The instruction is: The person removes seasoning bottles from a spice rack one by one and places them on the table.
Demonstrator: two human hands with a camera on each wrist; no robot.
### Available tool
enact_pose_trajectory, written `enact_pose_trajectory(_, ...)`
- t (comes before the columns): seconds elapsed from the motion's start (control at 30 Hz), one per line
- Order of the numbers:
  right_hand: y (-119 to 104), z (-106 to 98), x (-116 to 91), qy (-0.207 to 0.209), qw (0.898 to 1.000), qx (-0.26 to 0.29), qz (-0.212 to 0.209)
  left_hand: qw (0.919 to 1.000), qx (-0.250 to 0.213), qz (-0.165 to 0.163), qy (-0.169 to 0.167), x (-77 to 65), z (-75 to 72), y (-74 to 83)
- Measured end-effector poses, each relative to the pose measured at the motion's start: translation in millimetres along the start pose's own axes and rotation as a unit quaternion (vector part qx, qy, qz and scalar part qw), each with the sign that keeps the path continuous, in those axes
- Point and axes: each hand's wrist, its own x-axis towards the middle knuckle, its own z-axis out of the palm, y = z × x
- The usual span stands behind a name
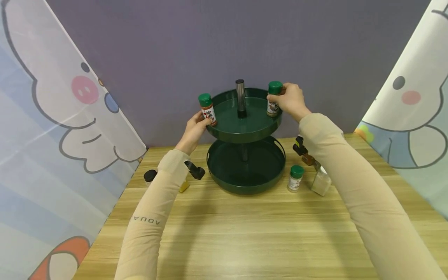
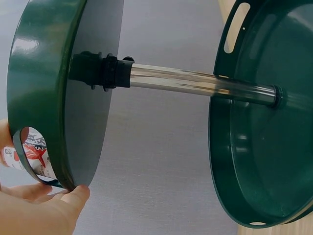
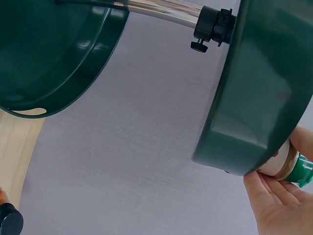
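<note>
A dark green two-tier round tray stand has its upper tray (image 1: 245,137) between my hands and its lower tray (image 1: 245,189) beneath. At the upper tray's left edge, my left hand (image 1: 192,130) grips a green-capped spice jar (image 1: 209,112) with reddish contents. Part of that jar's label (image 2: 36,155) shows through the handle slot in the left wrist view, and some fingers touch the rim. On the right side of the upper tray, my right hand (image 1: 292,100) holds another green-capped spice jar (image 1: 272,109) upright. The rim partly hides this jar (image 3: 277,164) in the right wrist view.
Right of the stand are a third green-capped jar (image 1: 294,180), a clear container of pale contents (image 1: 321,183) and a small brown item (image 1: 308,159). On the left are a black-capped jar (image 1: 150,175), half behind my sleeve, and a yellow object (image 1: 184,186). A grey wall (image 1: 175,58) rises behind.
</note>
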Motion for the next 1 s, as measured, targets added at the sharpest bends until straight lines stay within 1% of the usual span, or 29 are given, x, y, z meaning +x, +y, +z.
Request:
enact_pose_trajectory(0.27, -2, -3, -1, 0.009, 1.000, 0.016, 0.000, 1.0000, 0.004, -0.005, 0.000, -1.8, -1.3, 1.3)
enact_pose_trajectory(0.53, -8, -14, -4, 0.018, 0.999, 0.045, 0.017, 0.9999, 0.005, -0.010, 0.003, -2.5, -1.1, 2.0)
enact_pose_trajectory(0.63, -14, -21, -8, 0.016, 0.998, 0.061, 0.024, 0.9999, 0.004, -0.009, 0.002, -2.6, -0.7, 2.3)
enact_pose_trajectory(0.8, -21, -39, -16, 0.019, 0.998, 0.063, 0.021, 1.0000, 0.004, -0.004, 0.003, -2.2, -0.1, 2.7)
enact_pose_trajectory(1.0, -15, -58, -33, 0.024, 0.999, 0.046, -0.009, 1.0000, 0.002, -0.006, 0.005, -2.2, 1.3, 2.3)
